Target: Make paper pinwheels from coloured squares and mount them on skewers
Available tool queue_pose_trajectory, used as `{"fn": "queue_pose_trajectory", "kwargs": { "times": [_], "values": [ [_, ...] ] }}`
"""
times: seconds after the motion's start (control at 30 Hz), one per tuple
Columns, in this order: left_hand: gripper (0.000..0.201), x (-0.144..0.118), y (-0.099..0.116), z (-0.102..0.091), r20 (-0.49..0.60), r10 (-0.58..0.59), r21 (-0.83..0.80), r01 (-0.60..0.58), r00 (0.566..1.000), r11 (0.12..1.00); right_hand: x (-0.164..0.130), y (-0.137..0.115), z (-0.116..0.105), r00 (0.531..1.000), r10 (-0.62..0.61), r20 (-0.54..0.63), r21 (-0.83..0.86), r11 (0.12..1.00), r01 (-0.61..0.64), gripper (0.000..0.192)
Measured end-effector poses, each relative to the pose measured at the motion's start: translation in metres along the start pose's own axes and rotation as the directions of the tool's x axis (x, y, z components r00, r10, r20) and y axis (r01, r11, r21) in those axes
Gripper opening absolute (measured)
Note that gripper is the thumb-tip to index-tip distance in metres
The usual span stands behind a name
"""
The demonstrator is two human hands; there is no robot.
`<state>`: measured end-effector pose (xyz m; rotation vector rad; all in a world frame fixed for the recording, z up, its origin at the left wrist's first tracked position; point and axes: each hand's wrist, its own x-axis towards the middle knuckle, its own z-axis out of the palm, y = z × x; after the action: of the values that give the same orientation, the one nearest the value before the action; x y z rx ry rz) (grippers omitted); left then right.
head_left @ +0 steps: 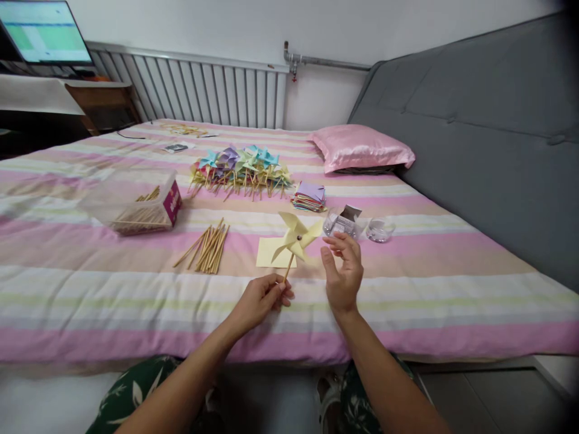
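Observation:
A pale yellow paper pinwheel [297, 237] stands upright on a thin wooden stick, with a small dark pin at its centre. My left hand [265, 294] pinches the lower part of that stick. To the right of the pinwheel, my right hand [344, 271] is raised with its fingers apart and nothing in it. Behind the pinwheel a pale yellow paper square [266, 252] lies flat on the bed. Just beyond my right hand sits a clear container [337, 223] of small items, beside a round clear dish [380, 230].
A striped bedsheet [149, 301] covers the bed. Loose wooden sticks [210, 248] lie left of centre, near a clear plastic box [136, 211] holding more. Farther back are piled finished pinwheels [239, 169], a stack of coloured paper [309, 196] and a pink pillow [364, 147].

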<state>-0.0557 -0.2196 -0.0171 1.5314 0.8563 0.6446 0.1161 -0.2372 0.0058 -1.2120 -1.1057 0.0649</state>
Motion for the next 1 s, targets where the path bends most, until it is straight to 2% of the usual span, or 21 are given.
{"fn": "queue_pose_trajectory", "kwargs": {
  "times": [0.13,0.23,0.43,0.67,0.8,1.0],
  "values": [
    [0.029,0.001,0.002,-0.001,0.007,0.002,0.029,-0.002,1.0,1.0,0.0,0.001,-0.001,0.995,-0.074,0.071,-0.073,0.994,0.079,0.024],
    [0.028,0.002,0.003,-0.004,-0.029,0.039,0.089,-0.036,0.999,0.995,0.0,0.001,-0.001,0.989,-0.12,0.086,-0.113,0.985,0.129,0.023],
    [0.027,0.003,0.004,-0.016,-0.113,0.072,0.235,-0.044,0.991,0.971,0.001,0.001,0.0,0.99,-0.112,0.083,-0.162,0.979,0.124,0.017],
    [0.027,0.001,0.007,-0.019,-0.104,0.061,0.264,-0.032,0.993,0.964,0.0,0.005,0.0,0.992,-0.111,0.065,-0.198,0.973,0.122,0.013],
    [0.028,0.0,0.009,-0.018,-0.096,0.05,0.265,-0.023,0.994,0.964,-0.001,0.006,0.0,0.996,-0.067,0.059,-0.157,0.985,0.075,0.014],
    [0.03,0.003,0.008,-0.023,-0.144,0.11,0.347,-0.054,0.983,0.936,0.0,0.003,-0.001,0.995,-0.104,-0.013,-0.191,0.976,0.099,0.024]
  ]
}}
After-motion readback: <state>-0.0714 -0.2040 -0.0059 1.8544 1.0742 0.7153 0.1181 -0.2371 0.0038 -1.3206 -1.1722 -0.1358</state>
